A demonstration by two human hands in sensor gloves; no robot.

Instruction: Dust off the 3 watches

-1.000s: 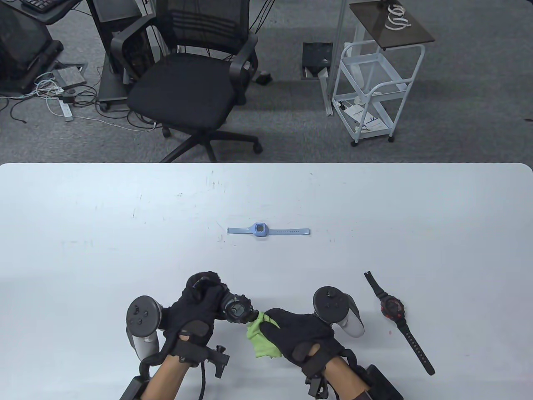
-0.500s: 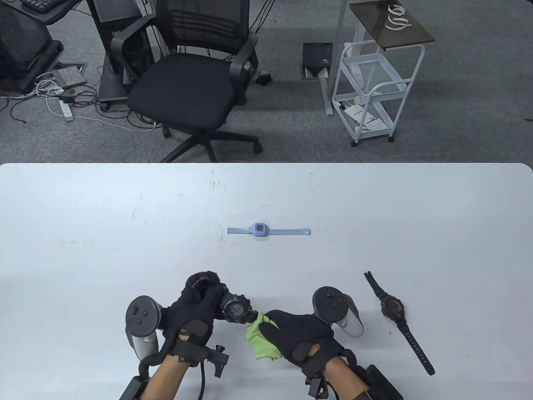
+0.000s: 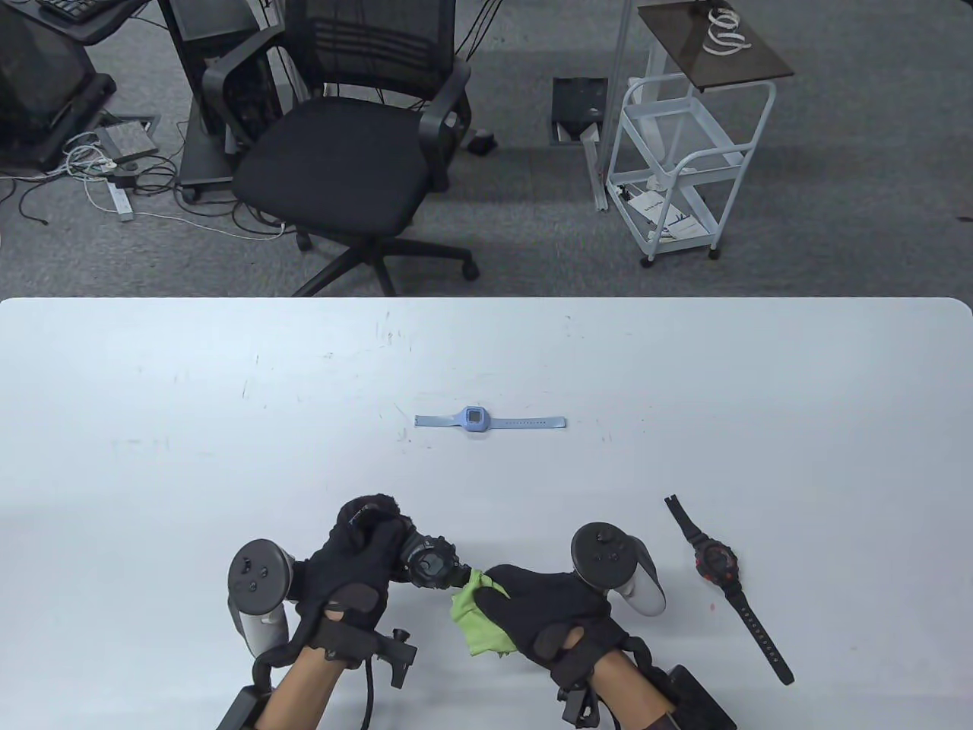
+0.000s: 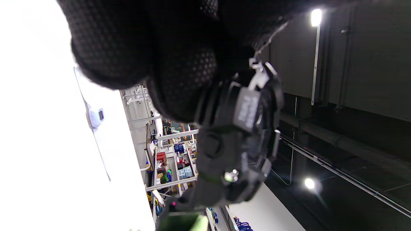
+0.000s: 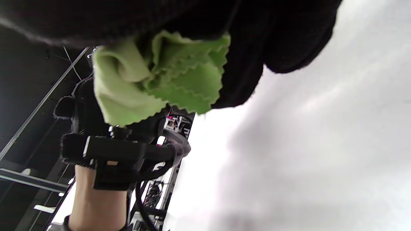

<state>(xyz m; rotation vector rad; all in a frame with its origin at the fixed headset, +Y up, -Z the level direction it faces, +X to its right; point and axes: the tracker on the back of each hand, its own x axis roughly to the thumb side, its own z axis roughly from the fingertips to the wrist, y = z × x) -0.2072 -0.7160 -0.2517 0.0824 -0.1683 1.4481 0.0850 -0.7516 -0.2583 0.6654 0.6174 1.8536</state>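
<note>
Fingers of left hand grip 1 black watch, right hand pinches 1 green cloth; 3 watches total.

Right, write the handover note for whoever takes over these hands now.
Left hand: grips the black watch by its strap, lifted off the table, face up.
Right hand: holds the green cloth bunched in its fingers, the cloth's tip touching the black watch's case.
Blue watch: lies flat at mid-table, strap stretched out.
Black-and-red watch: lies flat to the right of the right hand.
Done: cannot tell from these views; the black watch is in progress.
Left: finish the black watch, set it down, and dust any watch not yet wiped.
</note>
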